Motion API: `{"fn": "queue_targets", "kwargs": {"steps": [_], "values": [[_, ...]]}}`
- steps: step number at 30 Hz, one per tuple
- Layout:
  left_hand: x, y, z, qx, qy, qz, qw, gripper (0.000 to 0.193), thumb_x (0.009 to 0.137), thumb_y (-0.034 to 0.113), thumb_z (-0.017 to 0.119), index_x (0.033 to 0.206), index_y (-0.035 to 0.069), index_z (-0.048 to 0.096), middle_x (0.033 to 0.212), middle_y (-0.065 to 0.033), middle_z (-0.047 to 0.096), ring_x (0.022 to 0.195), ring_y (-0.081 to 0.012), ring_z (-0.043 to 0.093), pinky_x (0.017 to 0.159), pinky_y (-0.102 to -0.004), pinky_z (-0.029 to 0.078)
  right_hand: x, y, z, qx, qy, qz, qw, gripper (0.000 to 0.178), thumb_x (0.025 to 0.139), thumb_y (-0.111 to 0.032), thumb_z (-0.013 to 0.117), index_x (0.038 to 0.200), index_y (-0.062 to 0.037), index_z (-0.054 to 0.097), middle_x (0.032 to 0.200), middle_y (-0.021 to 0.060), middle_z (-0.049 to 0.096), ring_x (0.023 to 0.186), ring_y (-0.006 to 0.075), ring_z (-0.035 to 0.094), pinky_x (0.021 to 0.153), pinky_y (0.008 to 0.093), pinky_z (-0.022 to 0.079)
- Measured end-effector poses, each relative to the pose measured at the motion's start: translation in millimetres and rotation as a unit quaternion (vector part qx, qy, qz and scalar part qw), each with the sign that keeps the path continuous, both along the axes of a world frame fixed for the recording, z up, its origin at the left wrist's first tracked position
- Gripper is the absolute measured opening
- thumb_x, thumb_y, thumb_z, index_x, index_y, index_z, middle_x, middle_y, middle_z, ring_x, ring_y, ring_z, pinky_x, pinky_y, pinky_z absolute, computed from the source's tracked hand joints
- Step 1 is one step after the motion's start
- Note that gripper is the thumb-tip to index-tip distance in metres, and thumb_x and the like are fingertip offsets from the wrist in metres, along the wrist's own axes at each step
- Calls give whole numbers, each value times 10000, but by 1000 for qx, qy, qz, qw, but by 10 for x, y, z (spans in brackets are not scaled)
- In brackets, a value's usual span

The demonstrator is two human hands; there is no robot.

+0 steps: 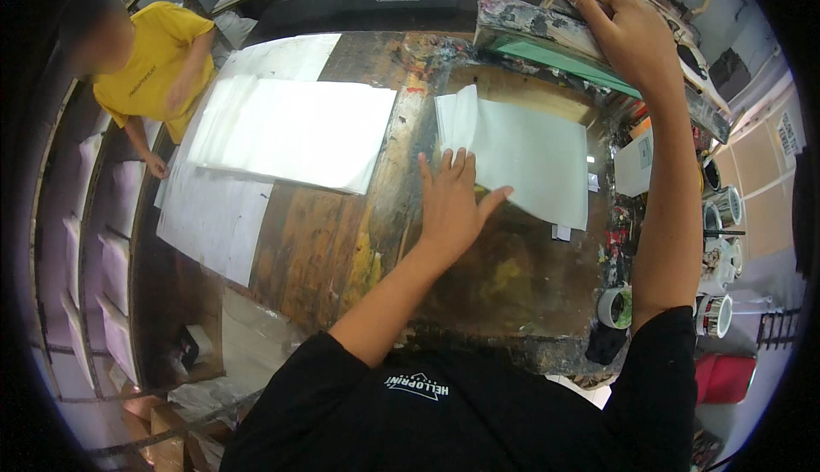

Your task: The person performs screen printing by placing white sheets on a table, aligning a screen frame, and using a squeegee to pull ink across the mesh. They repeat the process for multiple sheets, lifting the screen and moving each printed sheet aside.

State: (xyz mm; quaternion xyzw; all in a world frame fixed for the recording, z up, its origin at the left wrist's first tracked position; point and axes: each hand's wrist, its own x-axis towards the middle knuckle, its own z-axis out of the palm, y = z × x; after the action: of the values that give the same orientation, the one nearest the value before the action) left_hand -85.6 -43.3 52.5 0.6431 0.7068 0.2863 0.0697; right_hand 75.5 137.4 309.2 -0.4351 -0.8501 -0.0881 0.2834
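Observation:
A white flat piece (pixel 538 152), of paper or cloth, lies on the work board in front of me, its left edge lifted in a loose fold. My left hand (pixel 453 203) rests at its near left corner with fingers spread and fingertips touching it. Up at the far right, my right hand (pixel 628 32) grips the top of a paint-stained screen printing frame (pixel 547 32), which is tilted up above the board. Green mesh shows along the frame's underside. How the fingers wrap round the frame's far side is partly hidden.
A thick stack of white sheets (pixel 295 130) lies left on the stained wooden table (pixel 299 237). Beyond it stands a person in a yellow shirt (pixel 175 53). Racks with white pieces (pixel 115 267) line the left side. Paint cans (pixel 717 258) and a small tub (pixel 613 308) stand right.

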Motion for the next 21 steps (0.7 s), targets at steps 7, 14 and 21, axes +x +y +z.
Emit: {"fn": "queue_targets", "kwargs": {"steps": [7, 14, 21], "values": [[103, -143, 150, 47, 71, 31, 996, 870, 988, 603, 629, 1447, -129, 531, 1513, -298, 552, 1490, -458, 427, 1265, -656, 169, -6, -184, 26, -51, -57, -7, 997, 786, 991, -723, 471, 1190, -27, 778, 1006, 265, 750, 1009, 435, 708, 928, 485, 518], [-273, 291, 201, 83, -4, 42, 996, 770, 982, 535, 680, 1421, -90, 584, 1488, -242, 596, 1412, -400, 533, 1277, -613, 193, -26, -112, 26, -39, -17, -7, 999, 775, 1005, -721, 459, 1152, -36, 790, 975, 266, 747, 959, 440, 708, 898, 483, 523], [-1699, -39, 98, 2, 74, 197, 978, 669, 972, 370, 742, 1552, 106, 538, 1560, -178, 551, 1500, -353, 450, 1288, -627, 147, -3, -199, -91, 23, -15, 16, 999, 745, 978, -726, 511, 926, -23, 753, 782, 200, 709, 817, 394, 710, 801, 500, 526]]}}
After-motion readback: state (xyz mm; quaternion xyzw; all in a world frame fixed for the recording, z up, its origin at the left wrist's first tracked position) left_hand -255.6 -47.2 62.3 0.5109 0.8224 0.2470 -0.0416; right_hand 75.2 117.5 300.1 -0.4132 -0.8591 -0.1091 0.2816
